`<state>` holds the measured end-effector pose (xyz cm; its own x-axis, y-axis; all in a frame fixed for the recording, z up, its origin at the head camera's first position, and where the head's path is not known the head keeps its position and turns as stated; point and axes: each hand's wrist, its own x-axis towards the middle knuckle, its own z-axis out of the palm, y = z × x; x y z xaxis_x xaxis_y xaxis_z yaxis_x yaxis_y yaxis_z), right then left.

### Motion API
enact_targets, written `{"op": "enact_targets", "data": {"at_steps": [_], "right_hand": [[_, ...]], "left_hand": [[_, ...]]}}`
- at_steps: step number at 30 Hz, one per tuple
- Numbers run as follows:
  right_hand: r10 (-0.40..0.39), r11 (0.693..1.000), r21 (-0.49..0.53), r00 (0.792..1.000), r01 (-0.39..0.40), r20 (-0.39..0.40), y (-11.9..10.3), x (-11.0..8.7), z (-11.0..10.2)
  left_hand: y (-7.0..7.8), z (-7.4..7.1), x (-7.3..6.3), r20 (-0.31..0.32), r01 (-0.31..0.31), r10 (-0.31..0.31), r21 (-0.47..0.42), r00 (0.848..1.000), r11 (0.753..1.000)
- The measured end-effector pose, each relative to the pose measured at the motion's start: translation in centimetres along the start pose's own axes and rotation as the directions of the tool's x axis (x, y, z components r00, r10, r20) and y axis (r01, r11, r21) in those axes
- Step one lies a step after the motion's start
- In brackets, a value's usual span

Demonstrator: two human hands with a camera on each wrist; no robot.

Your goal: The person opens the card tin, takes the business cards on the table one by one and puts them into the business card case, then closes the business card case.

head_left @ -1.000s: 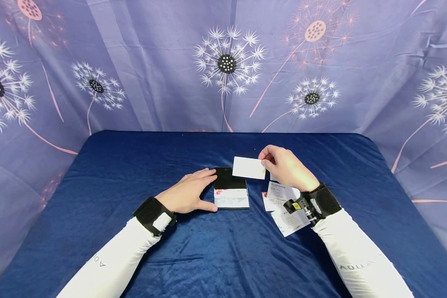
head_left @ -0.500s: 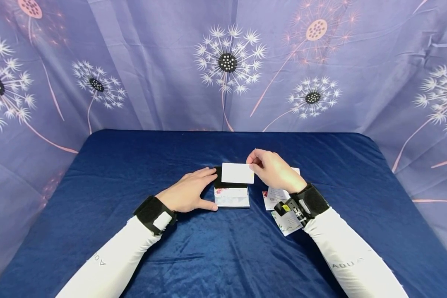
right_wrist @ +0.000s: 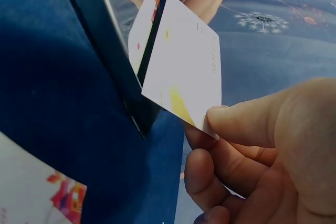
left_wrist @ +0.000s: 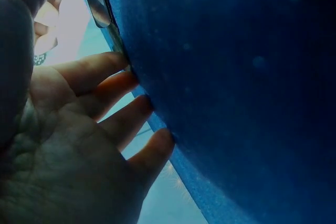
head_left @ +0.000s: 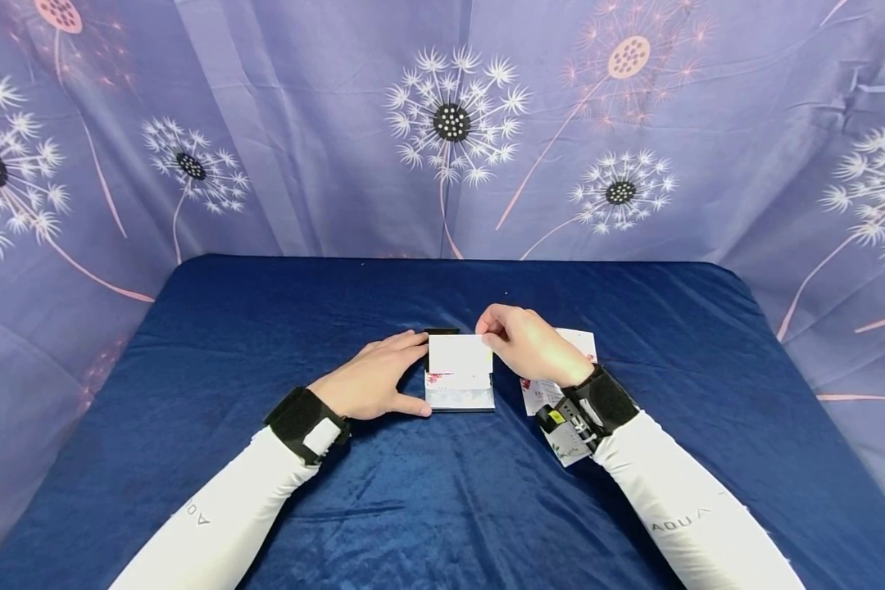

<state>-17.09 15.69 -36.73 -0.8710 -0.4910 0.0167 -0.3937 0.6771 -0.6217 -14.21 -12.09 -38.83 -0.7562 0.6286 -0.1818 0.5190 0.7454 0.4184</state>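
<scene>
A white business card [head_left: 459, 354] is pinched at its right end by my right hand [head_left: 534, 344], between thumb and curled fingers. In the right wrist view the card [right_wrist: 184, 66] shows a yellow patch, and its lower edge is close beside another card [right_wrist: 148, 27] with red print. That second card stands in a black card holder [head_left: 442, 332] with a clear, shiny front. My left hand [head_left: 372, 378] rests at the holder's left side, fingers extended, thumb near its front corner. In the left wrist view the fingertips [left_wrist: 157, 145] of this hand touch the blue cloth.
Loose printed cards [head_left: 538, 395] lie right of the holder, partly hidden under my right hand and wrist. A dark blue cloth [head_left: 383, 500] covers the table, with a purple dandelion-print curtain [head_left: 302, 123] behind it.
My right hand has carried the white card left and nearer, from the holder's upper right to directly over its back part. My left hand has stayed in place.
</scene>
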Motion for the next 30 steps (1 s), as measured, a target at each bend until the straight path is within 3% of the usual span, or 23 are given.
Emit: {"op": "enact_targets", "data": {"at_steps": [14,30], "right_hand": [[-0.011,0.999,0.036,0.999,0.009,0.048,0.05,-0.05,0.76],[-0.012,1.0,-0.001,0.99,0.012,0.137,0.46,-0.94,0.69]], "left_hand": [[-0.04,0.07,-0.1,-0.014,-0.014,0.014,0.005,1.0,1.0],[0.12,-0.1,-0.11,0.0,-0.008,0.008,0.006,1.0,1.0]]}}
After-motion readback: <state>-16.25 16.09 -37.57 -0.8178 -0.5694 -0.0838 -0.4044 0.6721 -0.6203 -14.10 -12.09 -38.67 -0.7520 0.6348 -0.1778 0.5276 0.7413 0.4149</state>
